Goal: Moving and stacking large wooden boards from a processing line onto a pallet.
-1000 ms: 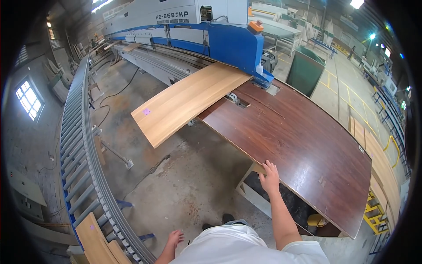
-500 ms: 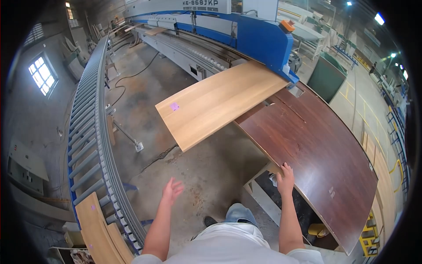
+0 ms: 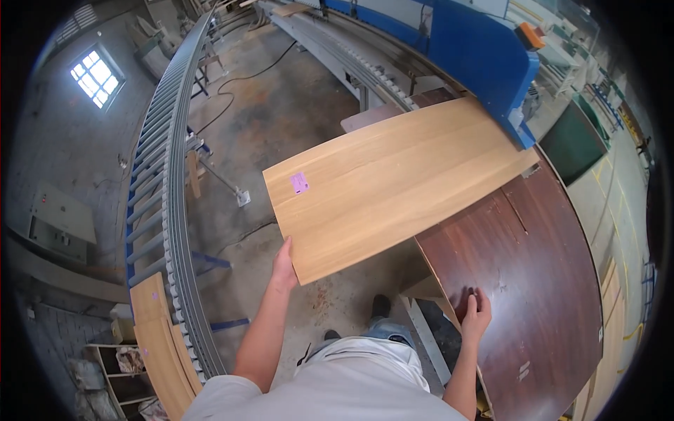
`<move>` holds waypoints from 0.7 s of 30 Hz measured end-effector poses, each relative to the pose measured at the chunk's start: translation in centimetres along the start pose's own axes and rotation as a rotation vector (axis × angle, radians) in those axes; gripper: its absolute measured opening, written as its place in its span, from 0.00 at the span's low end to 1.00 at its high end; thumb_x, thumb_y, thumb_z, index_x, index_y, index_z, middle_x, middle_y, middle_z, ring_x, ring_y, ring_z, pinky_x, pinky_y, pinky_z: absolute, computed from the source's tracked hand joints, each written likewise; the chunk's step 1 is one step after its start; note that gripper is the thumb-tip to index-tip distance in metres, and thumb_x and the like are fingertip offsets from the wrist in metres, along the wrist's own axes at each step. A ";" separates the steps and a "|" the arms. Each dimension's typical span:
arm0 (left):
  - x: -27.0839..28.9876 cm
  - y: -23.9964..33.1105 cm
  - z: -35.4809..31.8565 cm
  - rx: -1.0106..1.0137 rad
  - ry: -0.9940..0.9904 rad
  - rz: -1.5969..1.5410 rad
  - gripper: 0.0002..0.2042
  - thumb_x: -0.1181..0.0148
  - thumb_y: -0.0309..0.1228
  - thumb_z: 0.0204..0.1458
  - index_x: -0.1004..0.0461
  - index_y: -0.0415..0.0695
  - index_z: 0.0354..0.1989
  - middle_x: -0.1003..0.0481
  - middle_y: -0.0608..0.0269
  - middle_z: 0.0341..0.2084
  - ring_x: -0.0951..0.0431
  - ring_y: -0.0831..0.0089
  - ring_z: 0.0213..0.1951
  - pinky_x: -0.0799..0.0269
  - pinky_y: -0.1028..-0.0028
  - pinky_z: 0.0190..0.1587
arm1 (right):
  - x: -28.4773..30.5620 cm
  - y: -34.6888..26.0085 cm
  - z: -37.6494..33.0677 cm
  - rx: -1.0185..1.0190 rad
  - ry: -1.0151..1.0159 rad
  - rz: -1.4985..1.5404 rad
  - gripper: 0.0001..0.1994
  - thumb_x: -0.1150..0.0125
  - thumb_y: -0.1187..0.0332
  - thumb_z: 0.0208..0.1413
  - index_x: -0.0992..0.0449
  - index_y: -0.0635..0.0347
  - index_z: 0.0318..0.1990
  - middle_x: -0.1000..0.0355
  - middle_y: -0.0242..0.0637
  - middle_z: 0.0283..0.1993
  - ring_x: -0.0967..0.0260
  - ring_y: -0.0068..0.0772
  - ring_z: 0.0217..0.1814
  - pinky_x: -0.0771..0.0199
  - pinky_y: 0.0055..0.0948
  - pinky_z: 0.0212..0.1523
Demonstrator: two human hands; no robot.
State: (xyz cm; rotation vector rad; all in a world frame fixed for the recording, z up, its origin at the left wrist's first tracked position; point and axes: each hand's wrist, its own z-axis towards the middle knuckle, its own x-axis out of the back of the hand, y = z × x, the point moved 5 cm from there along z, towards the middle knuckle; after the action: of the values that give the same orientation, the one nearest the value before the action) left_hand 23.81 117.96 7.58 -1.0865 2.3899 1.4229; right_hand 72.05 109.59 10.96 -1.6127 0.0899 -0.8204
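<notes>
Board (image 3: 393,189): pale wood, slanting across the view ahead; its left end juts over the floor (image 3: 260,130), its right end lies over the table (image 3: 544,281), beside the machine (image 3: 477,63).
Right hand (image 3: 475,321): over the table near its left edge, holding nothing that shows; fingers bent, slightly apart. Whether they touch the table, I cannot tell.
Left hand (image 3: 283,270): at the board's near left corner, thumb against the end edge; the other fingers are hidden, but the grip looks clamped on the board.
Step in hand: taking hold of the board's overhanging end, by the look of it.
Next move: calls, I judge, for the right hand to support the near long edge, keeping the board level lest the free end dip.
Label (image 3: 300,183): pink, on the board's left end.
Stack (image 3: 158,337): pale boards at the near end of the rollers (image 3: 149,186), to the left.
Machine: blue housing, past the board's right end.
Bin (image 3: 572,144): green, beyond the table.
</notes>
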 end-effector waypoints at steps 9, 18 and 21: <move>0.0 -2.2 -1.3 -0.197 0.358 0.331 0.22 0.56 0.43 0.60 0.35 0.34 0.51 0.28 0.54 0.44 0.27 0.68 0.45 0.30 0.69 0.47 | 0.4 -0.1 13.0 -0.031 0.046 -0.037 0.16 0.45 0.69 0.54 0.29 0.68 0.49 0.29 0.44 0.48 0.31 0.34 0.49 0.33 0.28 0.51; -0.2 -1.5 -5.0 -0.288 0.378 0.426 0.21 0.57 0.43 0.61 0.34 0.34 0.50 0.28 0.57 0.43 0.27 0.70 0.44 0.31 0.72 0.46 | 1.3 -0.8 30.2 0.159 0.149 -0.149 0.20 0.43 0.63 0.53 0.29 0.69 0.49 0.31 0.49 0.50 0.33 0.41 0.52 0.34 0.32 0.53; 1.1 -0.9 -6.7 -0.293 0.337 0.456 0.22 0.57 0.43 0.61 0.34 0.34 0.50 0.27 0.57 0.43 0.26 0.70 0.43 0.30 0.73 0.46 | 2.7 0.0 35.1 0.189 0.268 -0.282 0.21 0.43 0.60 0.53 0.29 0.68 0.49 0.32 0.50 0.51 0.35 0.45 0.54 0.37 0.35 0.56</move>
State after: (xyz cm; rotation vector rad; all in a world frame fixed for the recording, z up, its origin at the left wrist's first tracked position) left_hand 25.06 111.76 10.05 -0.9372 2.8725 1.9190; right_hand 93.26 137.66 12.67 -1.3473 -0.0258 -1.2242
